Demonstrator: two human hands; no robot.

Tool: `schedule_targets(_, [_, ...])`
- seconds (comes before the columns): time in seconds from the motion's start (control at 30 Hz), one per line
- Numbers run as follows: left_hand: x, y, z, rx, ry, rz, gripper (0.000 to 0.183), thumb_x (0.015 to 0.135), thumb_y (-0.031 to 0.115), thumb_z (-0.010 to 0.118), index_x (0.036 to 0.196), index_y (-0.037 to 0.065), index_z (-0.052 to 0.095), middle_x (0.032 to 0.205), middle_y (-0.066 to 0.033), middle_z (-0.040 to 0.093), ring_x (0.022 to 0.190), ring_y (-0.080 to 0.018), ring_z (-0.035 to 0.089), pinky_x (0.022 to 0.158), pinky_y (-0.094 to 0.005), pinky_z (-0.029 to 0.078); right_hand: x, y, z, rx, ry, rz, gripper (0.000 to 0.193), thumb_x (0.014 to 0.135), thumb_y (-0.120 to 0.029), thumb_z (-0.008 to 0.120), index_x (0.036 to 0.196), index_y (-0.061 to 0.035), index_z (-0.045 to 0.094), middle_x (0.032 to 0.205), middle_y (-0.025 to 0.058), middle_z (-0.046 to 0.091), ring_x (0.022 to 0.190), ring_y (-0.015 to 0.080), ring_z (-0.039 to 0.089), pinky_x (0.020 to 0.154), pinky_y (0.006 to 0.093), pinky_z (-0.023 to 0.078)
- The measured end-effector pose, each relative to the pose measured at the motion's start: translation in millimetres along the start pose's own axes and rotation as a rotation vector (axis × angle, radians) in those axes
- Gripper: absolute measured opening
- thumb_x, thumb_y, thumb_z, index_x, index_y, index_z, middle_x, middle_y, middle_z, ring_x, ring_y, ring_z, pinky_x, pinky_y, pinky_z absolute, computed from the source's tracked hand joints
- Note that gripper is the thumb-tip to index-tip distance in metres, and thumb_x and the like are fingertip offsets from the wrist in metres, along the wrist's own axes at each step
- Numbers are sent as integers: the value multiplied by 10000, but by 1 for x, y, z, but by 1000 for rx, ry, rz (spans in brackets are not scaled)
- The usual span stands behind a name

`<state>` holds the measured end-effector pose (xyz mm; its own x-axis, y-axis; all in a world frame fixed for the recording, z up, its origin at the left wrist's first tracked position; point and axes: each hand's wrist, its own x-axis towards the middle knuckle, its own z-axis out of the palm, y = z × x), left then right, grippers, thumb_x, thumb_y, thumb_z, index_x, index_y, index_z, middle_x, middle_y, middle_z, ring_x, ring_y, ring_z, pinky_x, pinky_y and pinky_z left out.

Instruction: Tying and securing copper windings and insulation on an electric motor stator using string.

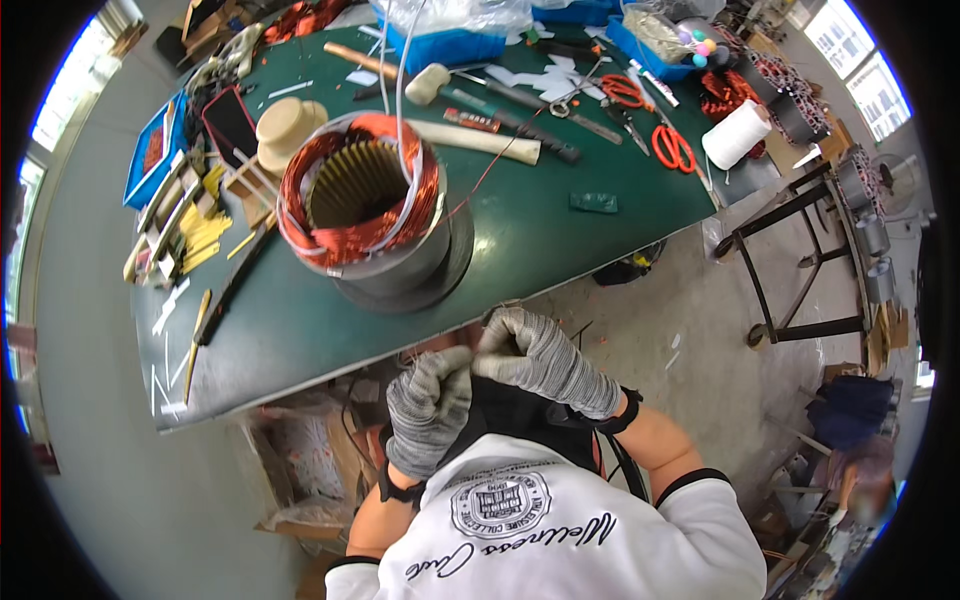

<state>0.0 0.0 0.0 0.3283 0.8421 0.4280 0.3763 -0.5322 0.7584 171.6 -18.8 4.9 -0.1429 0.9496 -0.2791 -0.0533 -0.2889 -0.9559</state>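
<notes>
My left hand and my right hand, both in grey knit gloves, meet just off the front edge of the green table. The fingers of each are pinched together, their tips nearly touching. Thin strands show faintly around the fingertips, but what is between them is too small to make out. Beyond my hands a motor stator stands upright on the table. Red-brown copper windings ring its top, with pale sleeving along them and a thin red lead reaching off to the right.
Mallets, orange-handled scissors and blue bins crowd the far side. A white thread cone stands at the right end. Wooden pieces and a black stick lie left. A metal frame cart stands on the floor at right.
</notes>
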Motion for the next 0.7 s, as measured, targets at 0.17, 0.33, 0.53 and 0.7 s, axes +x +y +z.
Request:
schedule_targets(0.17, [9,5,7,-248,-119,-201,102,778,17,635,867,65,647,743,-58,631,608,-166,598,594,-249,473,14,-22,-37,-730,-111,-308,404,690,-321,731,959,-69,566,985,119,523,985,264,523,813,370,449])
schedule_targets(0.33, [19,-11,-4,-190,-139,-214,104,752,-21,604,819,48,641,837,-55,614,680,-118,558,627,-231,449,103,-69,-114,-1006,225,-648,195,844,-193,521,944,-39,587,936,163,585,871,321,555,786,383,444])
schedule_targets(0.53, [14,-23,4,-622,-234,-382,190,864,174,586,944,14,521,1061,-84,583,732,-22,465,620,-169,417,248,-85,-111,-1756,245,-326,200,794,-206,539,877,-65,653,901,154,631,862,301,597,769,397,466])
schedule_targets(0.7, [1,-30,-4,-749,-70,-374,172,930,191,450,922,28,503,918,-32,563,717,-42,441,688,-202,417,272,-64,-142,-1654,357,-427,233,671,-285,642,750,-66,657,826,170,638,784,321,614,715,409,476])
